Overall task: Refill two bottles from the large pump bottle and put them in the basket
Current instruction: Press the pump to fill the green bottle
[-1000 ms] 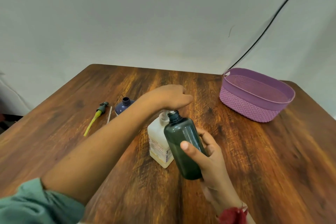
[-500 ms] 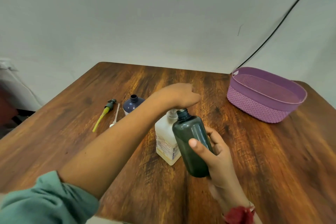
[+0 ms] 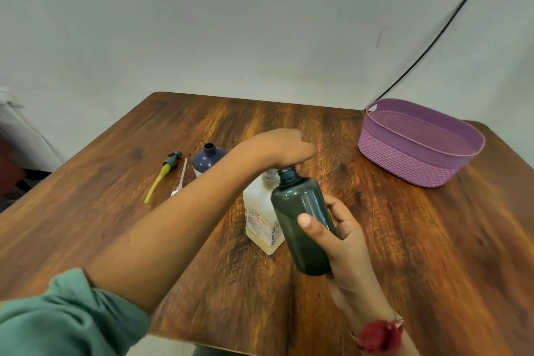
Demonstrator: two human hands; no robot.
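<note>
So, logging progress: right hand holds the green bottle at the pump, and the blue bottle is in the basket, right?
No: the head view shows the blue bottle on the table, not in the basket. The right hand does hold the green bottle at the pump bottle.

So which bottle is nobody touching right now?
The dark blue bottle, standing uncapped left of the forearm. The right hand grips the dark green bottle, and the left hand sits on top of the white pump bottle.

Sage-green sleeve (image 3: 57, 315) (soft, bunched) on the left arm; fuzzy red thread band (image 3: 380, 337) round the right wrist.
</note>
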